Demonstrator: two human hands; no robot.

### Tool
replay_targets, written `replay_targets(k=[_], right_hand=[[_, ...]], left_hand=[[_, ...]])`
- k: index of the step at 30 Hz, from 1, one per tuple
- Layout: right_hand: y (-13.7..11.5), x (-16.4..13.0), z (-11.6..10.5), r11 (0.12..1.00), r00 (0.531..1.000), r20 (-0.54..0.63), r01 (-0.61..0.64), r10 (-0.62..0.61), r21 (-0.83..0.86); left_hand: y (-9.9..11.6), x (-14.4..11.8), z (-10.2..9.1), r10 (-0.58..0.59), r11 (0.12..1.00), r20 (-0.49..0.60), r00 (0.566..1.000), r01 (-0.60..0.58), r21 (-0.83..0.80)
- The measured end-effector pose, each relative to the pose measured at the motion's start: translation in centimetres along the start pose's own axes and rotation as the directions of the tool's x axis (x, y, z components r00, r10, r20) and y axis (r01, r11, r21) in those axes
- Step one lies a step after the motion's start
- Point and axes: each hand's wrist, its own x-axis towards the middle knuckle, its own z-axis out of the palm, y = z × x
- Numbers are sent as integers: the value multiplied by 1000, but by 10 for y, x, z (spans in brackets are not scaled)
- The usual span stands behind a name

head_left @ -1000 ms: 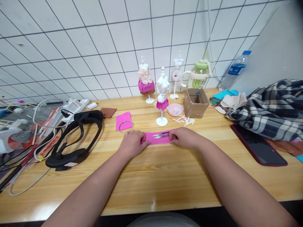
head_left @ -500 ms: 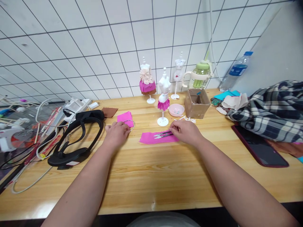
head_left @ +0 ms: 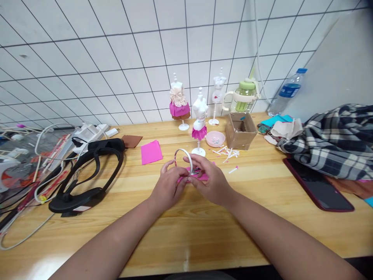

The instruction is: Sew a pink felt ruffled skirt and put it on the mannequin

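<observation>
Wooden table (head_left: 180, 237): pink felt (head_left: 151, 152), headset (head_left: 87, 175), phone (head_left: 317, 184), cardboard box (head_left: 240, 131).

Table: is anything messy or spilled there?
Yes. Small white snippets lie scattered on the wooden table beside the cardboard box, one stray piece apart. Both hands, left hand and right hand, hold a white ring.

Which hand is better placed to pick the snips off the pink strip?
Right, probably. The right hand lies directly over the small metal snips on the pink fabric strip; the left hand pinches the white ring.
</observation>
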Motion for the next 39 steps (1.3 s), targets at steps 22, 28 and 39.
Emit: replay_targets(k=[22,28,39], right_hand=[[8,2,-12,1000,996,-85,-2,3,10],[10,0,-13,999,997,-72,-32,30,-27],[7,-2,-12,990,994,-107,23,-38,-138]], left_hand=[[-12,0,-6,240,943,-24,970,-227,243],[-12,0,-8,216,950,-18,976,-205,235],[-10,2,-8,198,957,41,979,-202,210]])
